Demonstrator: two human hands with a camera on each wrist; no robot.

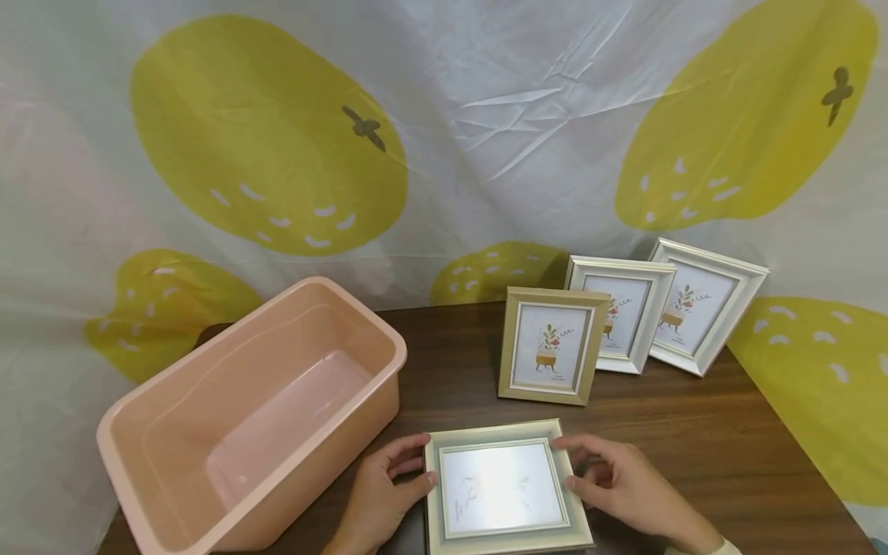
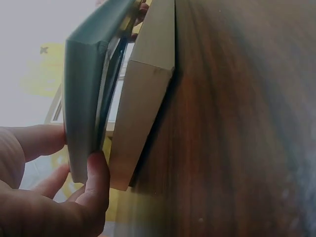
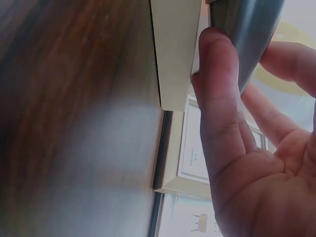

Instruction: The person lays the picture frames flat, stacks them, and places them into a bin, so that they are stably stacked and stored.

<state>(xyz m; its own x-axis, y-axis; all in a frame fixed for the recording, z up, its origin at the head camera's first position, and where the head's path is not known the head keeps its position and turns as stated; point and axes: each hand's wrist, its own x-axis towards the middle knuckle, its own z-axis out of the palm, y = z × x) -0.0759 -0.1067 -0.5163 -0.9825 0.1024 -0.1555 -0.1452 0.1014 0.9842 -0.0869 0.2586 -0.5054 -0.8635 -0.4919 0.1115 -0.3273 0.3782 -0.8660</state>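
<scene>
A silver-cream picture frame (image 1: 502,489) lies between both hands in the head view, face up, with glare across its glass. My left hand (image 1: 385,486) pinches its left edge between thumb and fingers. On the opposite edge, my right hand (image 1: 627,482) grips it the same way. In the left wrist view this upper frame (image 2: 84,94) is tilted, a gap showing between it and a second, beige-edged frame (image 2: 143,108) below on the table. The right wrist view shows that lower frame's side (image 3: 177,54) too; from above it is mostly hidden.
A pink plastic bin (image 1: 277,432) stands at the left of the brown wooden table (image 1: 694,432). Behind the hands stand a gold frame (image 1: 513,347), a white frame (image 1: 627,358) and another white frame (image 1: 721,324) at right. A lemon-print cloth (image 1: 486,154) hangs behind.
</scene>
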